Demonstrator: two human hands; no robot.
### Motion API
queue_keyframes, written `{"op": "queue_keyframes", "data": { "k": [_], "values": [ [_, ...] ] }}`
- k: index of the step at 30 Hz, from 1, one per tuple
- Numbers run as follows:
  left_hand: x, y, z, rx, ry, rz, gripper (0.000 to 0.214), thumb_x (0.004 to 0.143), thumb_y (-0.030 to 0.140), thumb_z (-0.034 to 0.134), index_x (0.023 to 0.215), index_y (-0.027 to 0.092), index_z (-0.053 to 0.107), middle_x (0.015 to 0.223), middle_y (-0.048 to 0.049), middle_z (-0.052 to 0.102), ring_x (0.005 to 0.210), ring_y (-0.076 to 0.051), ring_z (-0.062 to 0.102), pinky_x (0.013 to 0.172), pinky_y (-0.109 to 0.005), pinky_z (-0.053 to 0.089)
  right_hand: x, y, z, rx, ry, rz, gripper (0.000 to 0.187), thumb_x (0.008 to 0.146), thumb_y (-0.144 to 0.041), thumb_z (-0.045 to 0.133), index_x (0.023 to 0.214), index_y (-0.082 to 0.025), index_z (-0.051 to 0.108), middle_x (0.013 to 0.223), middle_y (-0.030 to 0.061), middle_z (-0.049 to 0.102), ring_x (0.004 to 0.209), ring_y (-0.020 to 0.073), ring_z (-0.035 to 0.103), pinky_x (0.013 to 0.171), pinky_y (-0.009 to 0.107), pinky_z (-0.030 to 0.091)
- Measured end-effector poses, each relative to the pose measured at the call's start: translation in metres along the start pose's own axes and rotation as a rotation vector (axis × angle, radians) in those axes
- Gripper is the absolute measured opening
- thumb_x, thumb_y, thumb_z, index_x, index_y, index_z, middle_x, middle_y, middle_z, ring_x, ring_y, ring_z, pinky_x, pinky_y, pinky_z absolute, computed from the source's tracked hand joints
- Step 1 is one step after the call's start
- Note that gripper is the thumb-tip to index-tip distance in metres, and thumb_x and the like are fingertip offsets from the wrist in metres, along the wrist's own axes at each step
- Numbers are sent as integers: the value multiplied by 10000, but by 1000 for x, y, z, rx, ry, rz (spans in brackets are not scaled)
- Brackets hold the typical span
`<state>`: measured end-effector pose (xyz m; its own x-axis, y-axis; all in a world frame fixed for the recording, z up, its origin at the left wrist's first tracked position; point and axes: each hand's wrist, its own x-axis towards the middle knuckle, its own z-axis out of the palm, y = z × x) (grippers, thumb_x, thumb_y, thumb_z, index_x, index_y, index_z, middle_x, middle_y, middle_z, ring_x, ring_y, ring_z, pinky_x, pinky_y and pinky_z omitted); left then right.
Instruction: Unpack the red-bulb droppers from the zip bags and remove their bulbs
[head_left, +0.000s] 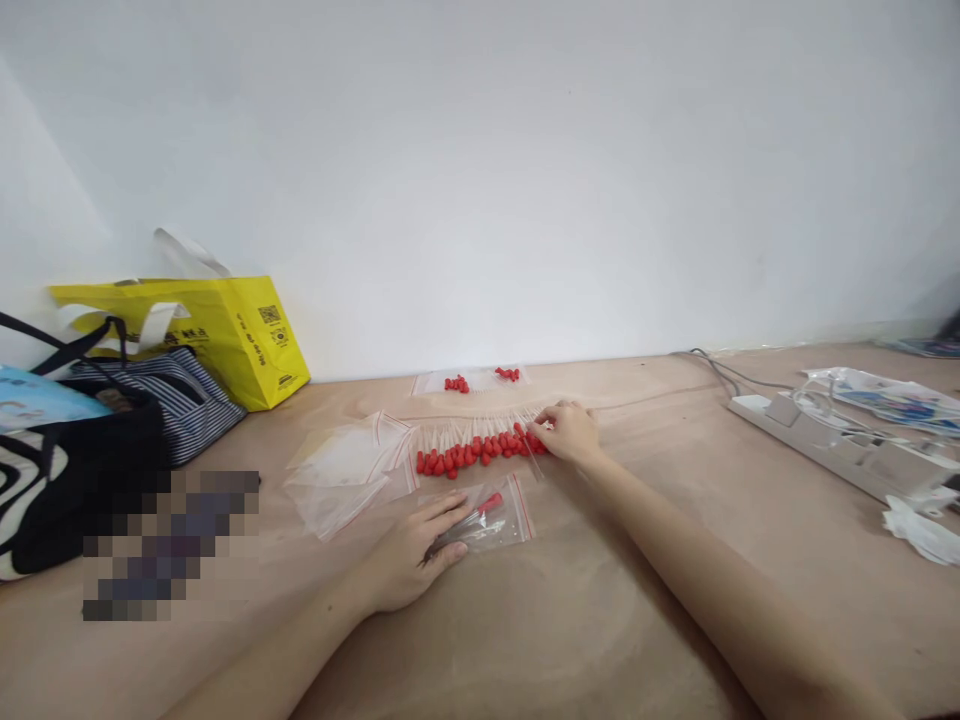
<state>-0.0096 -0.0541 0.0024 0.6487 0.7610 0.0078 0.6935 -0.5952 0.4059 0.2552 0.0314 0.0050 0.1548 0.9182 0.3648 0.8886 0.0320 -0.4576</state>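
Observation:
A row of droppers with red rubber bulbs (pixel 469 455) and thin clear stems lies on the table, bulbs toward me. At the row's right end my right hand (pixel 566 432) has its fingers pinched on a dropper, whose clear stem points toward me. Nearer to me, my left hand (pixel 420 545) holds a clear zip-lock bag (pixel 506 525) down on the table by its left part, thumb and fingers at its edge. A dropper with a red bulb (pixel 490 503) lies inside that bag. Left of the row are several overlapping zip-lock bags (pixel 341 470).
By the wall, more red bulbs (pixel 456 384) lie on clear bags. A yellow paper bag (pixel 255 335), a striped bag (pixel 199 400) and a black bag (pixel 90 480) stand left, near a blurred patch. To the right are a white power strip (pixel 840 450), cables and a plastic packet (pixel 885 400).

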Motion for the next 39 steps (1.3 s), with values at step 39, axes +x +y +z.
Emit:
{"op": "queue_keyframes", "data": {
  "k": [39],
  "values": [
    [-1,-4,2,-15,42,31,433,843,401,403,1268,322,366,1361,-4,346,1229,-218,337,1005,-434,287,1,9,-17,783,131,-393,255,818,-379,427,972,-182,475,869,61,593,784,145,592,734,297,463]
  ]
}}
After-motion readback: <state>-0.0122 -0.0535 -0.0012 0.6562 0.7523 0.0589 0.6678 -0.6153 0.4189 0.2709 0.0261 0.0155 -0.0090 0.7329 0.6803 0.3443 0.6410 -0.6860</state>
